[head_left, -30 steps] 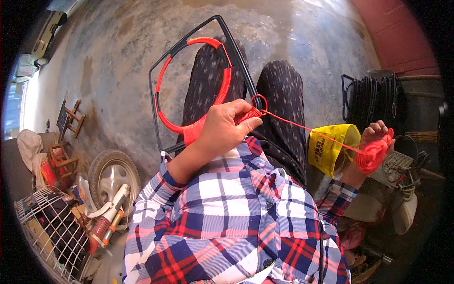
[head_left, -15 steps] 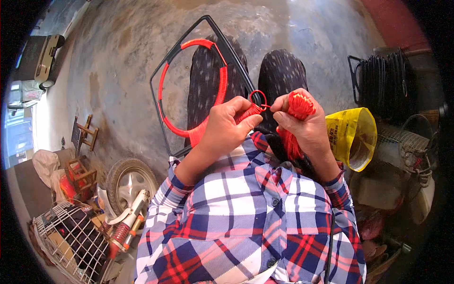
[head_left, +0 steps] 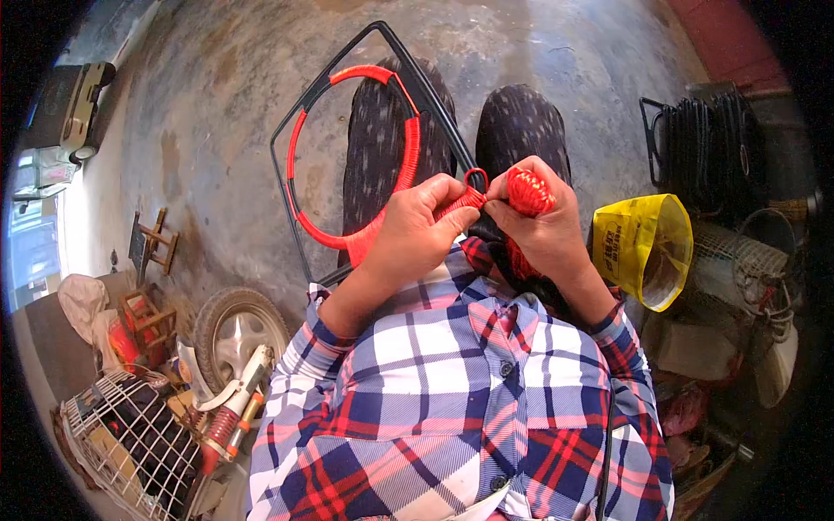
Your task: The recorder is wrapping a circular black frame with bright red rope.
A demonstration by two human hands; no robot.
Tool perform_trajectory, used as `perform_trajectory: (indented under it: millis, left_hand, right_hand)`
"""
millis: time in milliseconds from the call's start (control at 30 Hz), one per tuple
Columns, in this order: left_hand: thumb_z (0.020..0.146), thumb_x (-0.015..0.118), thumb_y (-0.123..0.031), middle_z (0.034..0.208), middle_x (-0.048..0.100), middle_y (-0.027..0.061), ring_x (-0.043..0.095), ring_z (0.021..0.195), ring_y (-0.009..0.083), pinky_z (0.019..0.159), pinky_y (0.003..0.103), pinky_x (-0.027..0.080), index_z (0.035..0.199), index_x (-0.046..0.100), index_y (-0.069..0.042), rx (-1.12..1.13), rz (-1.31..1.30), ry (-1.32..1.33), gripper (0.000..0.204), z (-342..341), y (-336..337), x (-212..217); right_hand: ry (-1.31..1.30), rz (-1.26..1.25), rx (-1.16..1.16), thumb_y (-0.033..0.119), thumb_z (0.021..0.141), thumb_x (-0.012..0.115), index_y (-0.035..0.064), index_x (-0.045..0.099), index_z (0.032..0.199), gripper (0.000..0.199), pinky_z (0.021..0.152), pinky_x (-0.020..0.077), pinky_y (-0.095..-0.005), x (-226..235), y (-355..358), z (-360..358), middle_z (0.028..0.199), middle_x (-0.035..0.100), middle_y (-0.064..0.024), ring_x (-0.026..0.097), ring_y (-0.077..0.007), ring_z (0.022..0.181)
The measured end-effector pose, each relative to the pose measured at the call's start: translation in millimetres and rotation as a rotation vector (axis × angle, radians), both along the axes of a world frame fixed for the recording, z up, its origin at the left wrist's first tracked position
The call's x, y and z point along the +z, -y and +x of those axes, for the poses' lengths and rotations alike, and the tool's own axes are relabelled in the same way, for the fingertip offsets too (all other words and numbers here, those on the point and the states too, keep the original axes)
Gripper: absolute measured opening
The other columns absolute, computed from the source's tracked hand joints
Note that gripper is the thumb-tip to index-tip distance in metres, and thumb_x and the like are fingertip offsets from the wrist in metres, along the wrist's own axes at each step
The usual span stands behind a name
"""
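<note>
Black wire frame (head_left: 417,74) on lap; inner ring (head_left: 408,165) largely wrapped in red cord, left arc part bare. Left hand (head_left: 417,230) pinches wrapped section near small loop (head_left: 475,181). Right hand (head_left: 543,221) closed around cord ball (head_left: 528,191). Wrapping unfinished.

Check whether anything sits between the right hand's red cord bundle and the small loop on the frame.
Nothing visible does. The right hand holds the red cord bundle right beside the small loop, which the left hand steadies on the black frame.

Bare floor (head_left: 539,52) ahead lies open; yellow bag (head_left: 647,247) crowds the right; wheel (head_left: 239,330) the left.
</note>
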State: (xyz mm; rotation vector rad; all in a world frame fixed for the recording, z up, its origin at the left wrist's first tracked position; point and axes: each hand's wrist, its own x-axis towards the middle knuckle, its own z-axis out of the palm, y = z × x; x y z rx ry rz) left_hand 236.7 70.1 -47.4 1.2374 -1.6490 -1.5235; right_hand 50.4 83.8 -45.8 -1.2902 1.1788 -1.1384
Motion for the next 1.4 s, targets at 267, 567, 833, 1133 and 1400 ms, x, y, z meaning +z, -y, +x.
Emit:
perform_trajectory:
  millis: [267, 567, 833, 1133, 1400]
  left_hand:
    - [0.085, 0.069, -0.009, 0.070, 0.055, -0.0019, 0.046, 0.065, 0.0032, 0.056, 0.023, 0.040, 0.092, 0.061, 0.001, 0.084, 0.099, -0.042, 0.015, -4, 1, -2]
    - [0.084, 0.072, -0.011, 0.069, 0.053, -0.0021, 0.044, 0.063, 0.0030, 0.054, 0.023, 0.039, 0.092, 0.062, 0.001, 0.075, -0.012, -0.022, 0.017, -3, 2, 1]
    - [0.083, 0.072, -0.011, 0.065, 0.052, -0.0019, 0.043, 0.060, 0.0034, 0.053, 0.023, 0.038, 0.089, 0.061, 0.000, 0.078, -0.006, 0.065, 0.016, -5, 2, 4]
    - [0.083, 0.072, -0.011, 0.077, 0.059, -0.0008, 0.051, 0.068, 0.0050, 0.060, 0.023, 0.045, 0.092, 0.059, 0.000, 0.043, 0.000, 0.097, 0.019, -9, 3, -5]
    - [0.084, 0.070, -0.033, 0.078, 0.064, 0.0144, 0.064, 0.069, 0.0244, 0.063, 0.035, 0.049, 0.104, 0.056, 0.000, 0.090, -0.191, 0.154, 0.041, -12, 2, -3]
  right_hand:
    - [0.050, 0.069, 0.003, 0.001, 0.078, 0.071, 0.0034, 0.057, 0.089, 0.018, 0.072, 0.0484, -0.0247, -15, 1, -11, 0.083, 0.065, -0.0015, 0.060, -0.0083, 0.078]
    - [0.107, 0.148, 0.113, 0.000, 0.078, 0.070, 0.0025, 0.058, 0.091, 0.017, 0.070, 0.0481, -0.0237, -17, 5, -17, 0.080, 0.062, 0.0000, 0.058, -0.0073, 0.074]
    - [0.437, 0.277, 0.008, -0.008, 0.074, 0.064, 0.0039, 0.052, 0.093, 0.025, 0.050, 0.0427, -0.0224, 22, -17, -33, 0.071, 0.051, 0.0001, 0.053, -0.0083, 0.056]
    - [0.497, 0.359, 0.172, -0.009, 0.074, 0.063, 0.0064, 0.051, 0.091, 0.026, 0.049, 0.0398, -0.0211, 39, -36, -7, 0.073, 0.051, 0.0015, 0.051, -0.0065, 0.056]
    - [0.415, 0.246, 0.685, 0.014, 0.076, 0.061, 0.0027, 0.046, 0.109, 0.037, 0.075, 0.0482, -0.0299, 56, -32, -9, 0.093, 0.060, -0.0075, 0.061, -0.0182, 0.083]
